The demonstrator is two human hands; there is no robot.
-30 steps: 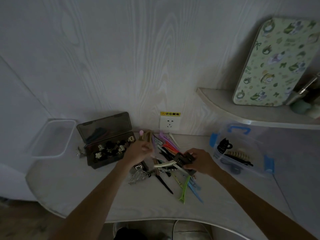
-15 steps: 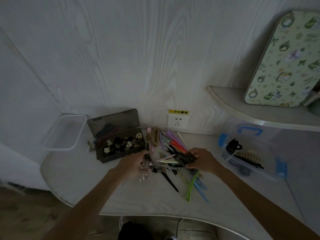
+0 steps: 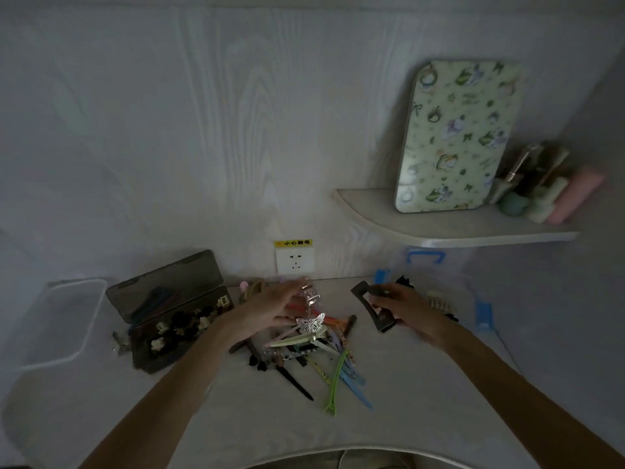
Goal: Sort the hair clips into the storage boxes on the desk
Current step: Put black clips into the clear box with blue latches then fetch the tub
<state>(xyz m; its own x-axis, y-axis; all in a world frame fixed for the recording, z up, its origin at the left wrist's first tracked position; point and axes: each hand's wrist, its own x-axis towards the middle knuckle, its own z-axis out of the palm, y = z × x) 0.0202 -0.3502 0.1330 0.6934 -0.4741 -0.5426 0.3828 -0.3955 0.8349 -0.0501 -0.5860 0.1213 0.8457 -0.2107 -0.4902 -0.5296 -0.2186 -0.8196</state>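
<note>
A pile of mixed hair clips [image 3: 314, 353] lies in the middle of the desk. My left hand [image 3: 270, 313] is raised over the pile's far side, holding small clear and pink clips [image 3: 311, 296] at its fingertips; a silver butterfly clip [image 3: 310, 323] shows just below them. My right hand [image 3: 406, 308] grips a large dark claw clip [image 3: 372, 308], lifted between the pile and the clear box with blue latches [image 3: 482, 309]. The dark box [image 3: 159, 357] with its lid open sits at the left and holds several small clips.
A clear plastic lid or tray [image 3: 61, 319] leans at the far left. A wall socket [image 3: 295, 260] sits behind the pile. A shelf [image 3: 439, 228] above the clear box carries a patterned board and small bottles. The desk's front edge curves near me.
My right hand has lifted the dark claw clip out of the pile and moved it right toward the clear box. My left hand rose from the pile with small clips.
</note>
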